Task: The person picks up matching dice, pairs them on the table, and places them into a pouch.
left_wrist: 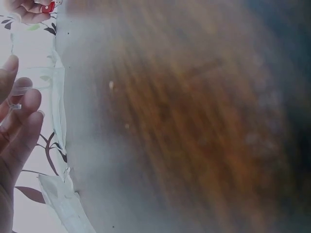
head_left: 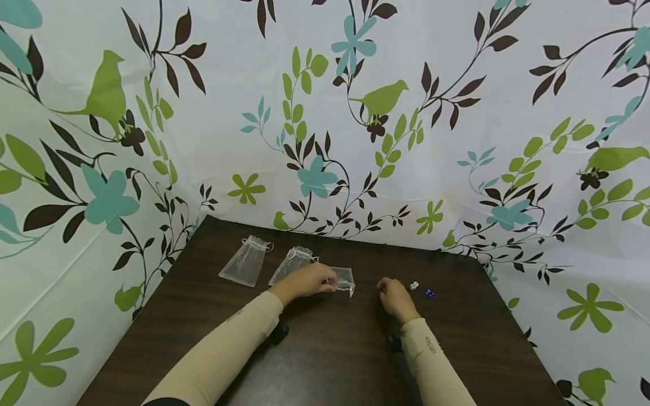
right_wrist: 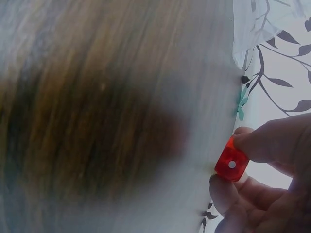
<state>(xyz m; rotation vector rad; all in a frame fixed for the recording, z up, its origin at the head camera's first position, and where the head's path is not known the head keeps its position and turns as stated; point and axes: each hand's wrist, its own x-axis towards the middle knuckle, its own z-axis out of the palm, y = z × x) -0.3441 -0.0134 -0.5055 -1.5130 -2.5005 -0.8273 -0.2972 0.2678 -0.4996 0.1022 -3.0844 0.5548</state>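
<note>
My left hand (head_left: 308,280) pinches a sheer white drawstring pouch (head_left: 345,276) above the dark table. In the left wrist view, the thumb and fingertips are close together on its thin, see-through material. To the right, my right hand (head_left: 398,300) is apart from the pouch. It pinches a translucent red die (right_wrist: 232,160) between thumb and fingers, and one white pip faces the right wrist camera. A white die (head_left: 414,286) and a blue die (head_left: 430,294) lie on the table just right of that hand.
Two more sheer pouches lie flat on the table: one (head_left: 245,266) at the far left, another (head_left: 289,265) partly behind the left hand. The brown table (head_left: 325,349) ends at the back against a hanging cloth (head_left: 325,113) with printed leaves and birds.
</note>
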